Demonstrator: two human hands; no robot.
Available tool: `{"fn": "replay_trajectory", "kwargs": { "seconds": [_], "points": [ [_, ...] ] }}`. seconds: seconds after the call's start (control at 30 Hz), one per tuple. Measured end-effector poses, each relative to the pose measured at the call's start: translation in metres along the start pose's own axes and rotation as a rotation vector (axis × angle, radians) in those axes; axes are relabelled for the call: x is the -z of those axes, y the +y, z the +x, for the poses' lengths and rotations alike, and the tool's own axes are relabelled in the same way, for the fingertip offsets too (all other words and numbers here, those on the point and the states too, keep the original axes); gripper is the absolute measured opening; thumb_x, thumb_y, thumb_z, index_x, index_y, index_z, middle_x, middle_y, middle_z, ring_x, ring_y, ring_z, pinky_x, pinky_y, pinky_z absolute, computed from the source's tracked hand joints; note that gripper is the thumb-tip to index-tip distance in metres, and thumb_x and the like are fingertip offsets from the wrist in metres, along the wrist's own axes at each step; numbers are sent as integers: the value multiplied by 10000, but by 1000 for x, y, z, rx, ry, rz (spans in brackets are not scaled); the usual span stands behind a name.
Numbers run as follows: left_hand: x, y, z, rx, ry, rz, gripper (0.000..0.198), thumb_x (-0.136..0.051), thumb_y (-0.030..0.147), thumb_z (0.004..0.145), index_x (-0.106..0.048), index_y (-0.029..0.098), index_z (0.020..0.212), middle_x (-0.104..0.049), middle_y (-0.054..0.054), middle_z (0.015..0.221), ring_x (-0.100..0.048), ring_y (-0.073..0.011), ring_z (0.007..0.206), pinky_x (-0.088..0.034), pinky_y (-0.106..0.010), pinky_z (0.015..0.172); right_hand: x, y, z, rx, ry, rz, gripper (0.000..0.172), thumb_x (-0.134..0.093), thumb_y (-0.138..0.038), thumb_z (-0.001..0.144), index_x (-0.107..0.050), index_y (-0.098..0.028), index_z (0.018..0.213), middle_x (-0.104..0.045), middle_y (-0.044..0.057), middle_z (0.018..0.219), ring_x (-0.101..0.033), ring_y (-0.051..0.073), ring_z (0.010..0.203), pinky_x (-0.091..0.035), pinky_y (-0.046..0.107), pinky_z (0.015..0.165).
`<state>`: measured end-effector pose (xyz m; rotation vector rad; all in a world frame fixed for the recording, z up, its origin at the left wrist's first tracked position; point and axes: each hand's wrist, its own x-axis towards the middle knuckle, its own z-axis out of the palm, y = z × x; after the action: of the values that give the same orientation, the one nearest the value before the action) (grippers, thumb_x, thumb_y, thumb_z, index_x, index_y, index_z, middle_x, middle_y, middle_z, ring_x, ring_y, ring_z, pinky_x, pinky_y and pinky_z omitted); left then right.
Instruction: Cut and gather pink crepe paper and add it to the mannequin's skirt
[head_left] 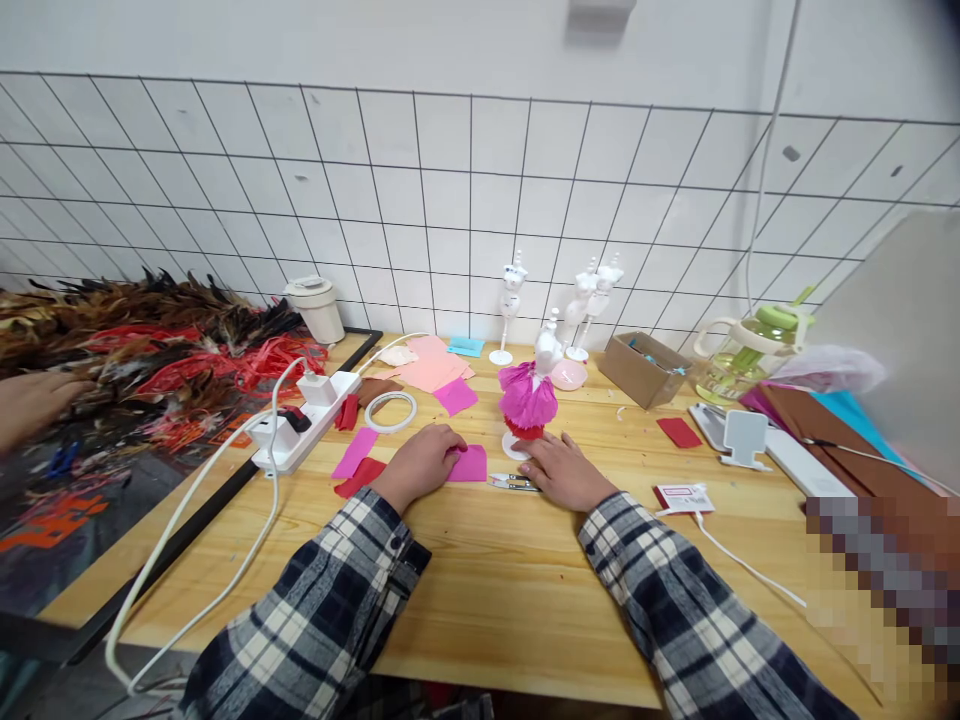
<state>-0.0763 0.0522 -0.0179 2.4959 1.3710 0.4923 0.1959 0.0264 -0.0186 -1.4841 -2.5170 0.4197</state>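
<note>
My left hand has its fingers curled at the left edge of a magenta paper piece, pinching it against the table. My right hand lies flat with fingers apart, beside the round white base of a small white mannequin. Its fingers rest by the thread snips, partly covering their right end. That mannequin stands upright in a ruffled magenta paper skirt with a red layer below it. Left of my left hand lie another magenta piece and a red piece.
Bare white mannequins stand by the tiled wall. A tape roll, pink sheets and a power strip with loose cables lie left. A cardboard box, jug and phone stand are right. Another person's hand reaches over feathers.
</note>
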Motion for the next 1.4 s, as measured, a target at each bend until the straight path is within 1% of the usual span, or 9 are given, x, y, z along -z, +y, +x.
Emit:
{"fn": "replay_trajectory", "kwargs": {
  "seconds": [0.2,0.4,0.53,0.7,0.8,0.97,1.17,1.3,1.4],
  "points": [
    [1,11,1,10,138,15,293,-491,362,910,-693,192,1037,-684,-91,996,-588,-240,975,-441,-368,892,-4,-25,0,6,103,-188,399,-370,-479,971,-554,-378,1310,-583,83,1183,-460,244,1138,-274,432,995],
    [-3,11,-1,-25,34,62,236,-566,297,859,-715,205,1016,-688,-90,1005,-587,-242,990,-435,-368,928,-19,-51,0,-106,214,-253,463,-392,-496,954,-472,-322,1376,-573,102,1229,-469,269,1084,-327,418,893],
    [-4,7,-3,6,39,67,262,-595,309,838,-715,216,1052,-672,-99,1050,-571,-257,1033,-424,-390,955,-23,-44,2,-133,209,-259,438,-339,-495,970,-515,-292,1316,-514,87,1381,-451,275,1153,-314,446,933],
    [-6,6,-2,38,41,106,333,-584,342,848,-689,226,1143,-647,-107,1092,-560,-260,1045,-425,-394,948,-17,-31,5,-186,204,-224,486,-294,-500,983,-454,-285,1388,-431,79,1476,-410,286,1234,-321,459,946],
    [-6,4,-2,43,37,130,371,-582,382,849,-673,229,1174,-635,-105,1111,-556,-267,1052,-427,-400,941,-8,-34,0,-133,215,-170,470,-319,-501,980,-533,-240,1308,-552,106,1330,-459,253,1170,-339,397,936],
    [-3,0,-4,33,23,137,427,-590,477,831,-669,242,1178,-623,-98,1134,-548,-279,1073,-430,-406,928,-6,-40,-10,19,75,-132,327,-542,-480,899,-650,-234,1087,-637,76,1036,-526,221,1003,-361,344,864],
    [-4,7,-2,3,-29,112,473,-639,510,785,-671,253,1181,-615,-85,1163,-542,-277,1092,-417,-400,964,-10,-25,-9,-161,172,-171,246,-557,-402,904,-656,-218,1033,-634,86,999,-525,238,982,-380,345,832],
    [-5,18,-3,-20,-56,107,507,-652,546,765,-669,260,1182,-617,-80,1167,-539,-277,1096,-417,-412,952,-9,-33,-10,-13,262,-114,264,-530,-340,922,-627,-207,1129,-619,86,1074,-502,226,1021,-387,339,898],
    [-4,23,-4,-35,-61,120,496,-651,542,771,-666,261,1180,-623,-69,1153,-541,-270,1089,-421,-407,933,-13,-50,-11,154,189,-109,247,-526,-321,921,-644,-208,1107,-630,77,1054,-513,222,996,-405,340,886]
  ]
}}
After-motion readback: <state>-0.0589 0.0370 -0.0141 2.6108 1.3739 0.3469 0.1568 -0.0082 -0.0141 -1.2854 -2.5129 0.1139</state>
